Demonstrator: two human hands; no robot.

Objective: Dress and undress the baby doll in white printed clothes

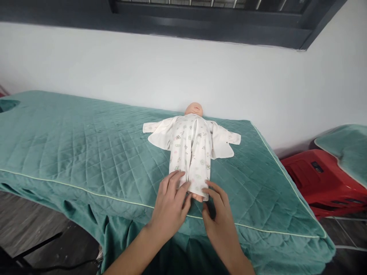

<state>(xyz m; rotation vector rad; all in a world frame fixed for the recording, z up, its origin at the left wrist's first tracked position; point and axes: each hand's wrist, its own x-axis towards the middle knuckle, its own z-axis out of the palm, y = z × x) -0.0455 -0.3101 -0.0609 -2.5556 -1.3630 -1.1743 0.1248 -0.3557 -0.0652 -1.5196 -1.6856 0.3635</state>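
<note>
A baby doll (194, 109) lies on its back on the green quilted cover, its head against the wall. White printed pants (190, 145) cover its front, down to the lower legs. A white top (223, 145) is spread open at both sides, its sleeves stretched outward. A bit of the doll's foot (197, 197) shows below one pant cuff. My left hand (171, 200) rests over the left cuff, fingers spread and slightly bent. At the right cuff, my right hand (220, 217) touches the cloth with curved fingers, thumb apart from them. The left fingertips are partly hidden.
The green quilted cover (86, 141) drapes over the bed's front edge. A white wall (129, 68) rises behind, below a dark window frame (200, 26). To the right stands a red plastic chair (323, 179) with green cloth on it. A dark cable (65, 266) runs at lower left.
</note>
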